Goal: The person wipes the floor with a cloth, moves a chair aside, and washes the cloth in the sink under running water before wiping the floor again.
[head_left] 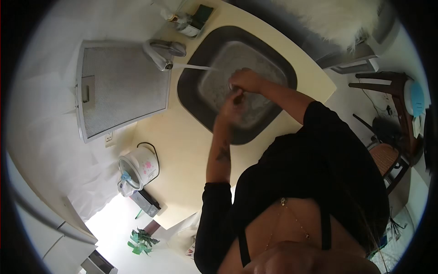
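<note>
Over the dark sink (191,93), both hands meet near the middle of the basin. My right hand (247,81) is closed, its fingers curled around something too small and hidden to name. Just below and to the left, my left hand (232,108) is partly blurred; its fingertips pinch at a small dark spot touching the right hand. What lies between the fingers cannot be made out. A stream of water (194,67) runs from the metal faucet (159,57) into the basin, left of the hands. The basin floor looks wet, with pale streaks.
A metal mesh filter panel (125,89) leans against the wall at left. Bottles (189,29) stand behind the faucet. On the counter (166,148) is a white pot with pink flowers (143,164), near a dark box (146,203). At right is a wooden chair (399,96).
</note>
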